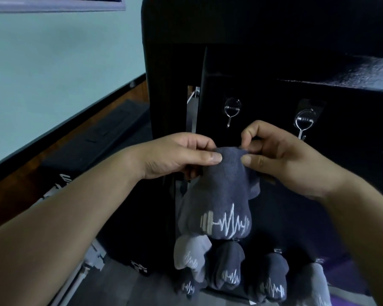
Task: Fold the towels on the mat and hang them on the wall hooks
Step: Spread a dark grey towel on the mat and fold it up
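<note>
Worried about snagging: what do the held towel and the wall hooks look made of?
The held towel: soft dark grey cloth, probably microfibre, with a matte, fuzzy nap. The wall hooks: polished metal wire, judging by the glints and thin bent shape.

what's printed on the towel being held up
A white dumbbell and heartbeat line on the dark grey towel, head view.

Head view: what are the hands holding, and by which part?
Left hand and right hand pinch the dark grey cloth towel by its top edge.

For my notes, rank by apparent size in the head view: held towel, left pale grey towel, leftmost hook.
1. held towel
2. left pale grey towel, farther away, true size unsure
3. leftmost hook
</note>
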